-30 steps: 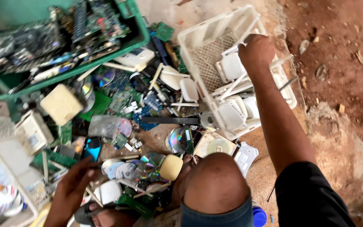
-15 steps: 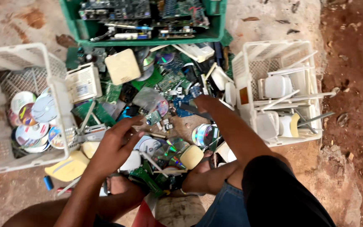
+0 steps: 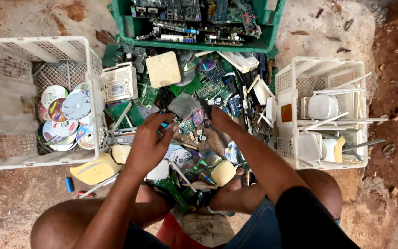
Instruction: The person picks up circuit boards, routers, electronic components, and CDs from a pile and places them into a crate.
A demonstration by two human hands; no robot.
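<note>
Right hand back from the white crate at 3 o'clock — now in the scrap pile | left hand curled, grip unclear | both touch a grey shard at centre — sorting continues | disc crate at 9 o'clock

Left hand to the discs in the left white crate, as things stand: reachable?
Probably yes. The left hand is over the scrap pile, beside the left white crate; the crate is open-topped and the discs lie uncovered, nothing between them but the low crate wall.
</note>
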